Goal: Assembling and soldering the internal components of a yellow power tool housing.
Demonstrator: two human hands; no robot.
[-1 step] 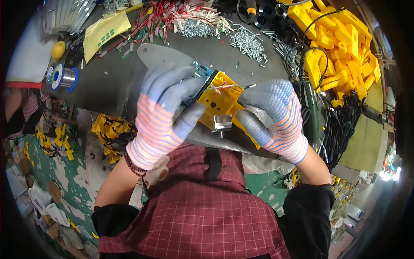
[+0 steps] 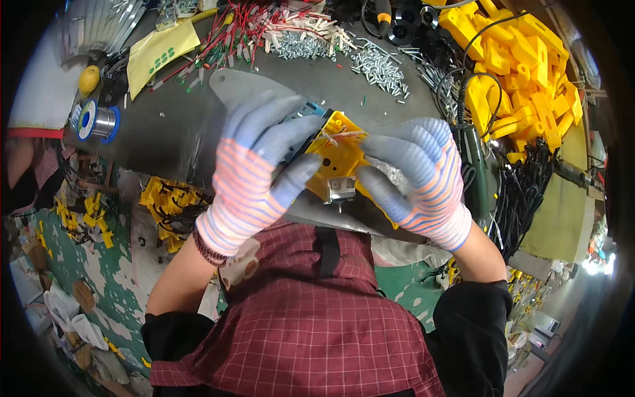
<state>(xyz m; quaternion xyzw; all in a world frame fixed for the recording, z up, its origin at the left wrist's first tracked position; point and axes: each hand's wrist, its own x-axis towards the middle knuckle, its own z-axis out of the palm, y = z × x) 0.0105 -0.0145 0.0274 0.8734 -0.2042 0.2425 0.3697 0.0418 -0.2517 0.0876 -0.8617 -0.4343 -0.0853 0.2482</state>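
A yellow plastic housing [image 2: 334, 165] lies open side up in front of me, with thin wires [image 2: 340, 136] inside and a shiny metal piece [image 2: 342, 189] at its near end. Against its left side is a blue part [image 2: 305, 112] with a black edge. My left hand [image 2: 254, 165], in a striped knit glove, grips the housing and blue part, its thumb on the near side. My right hand [image 2: 423, 175], gloved alike, is at the housing's right edge. Its fingers are curled and blurred beside the wires, hiding the wire ends, with its thumb lower on the edge.
Behind lie piles of silver screws [image 2: 380, 69] and red-and-white wires [image 2: 248, 30]. Many yellow plastic parts [image 2: 516, 59] are heaped at far right, above black cables [image 2: 529, 192]. A green-handled tool [image 2: 475, 172] stands near my right hand. A solder spool [image 2: 99, 123] sits at left.
My right fingertips have shifted slightly left over the housing, covering a wire end that showed before. My left hand has barely moved.
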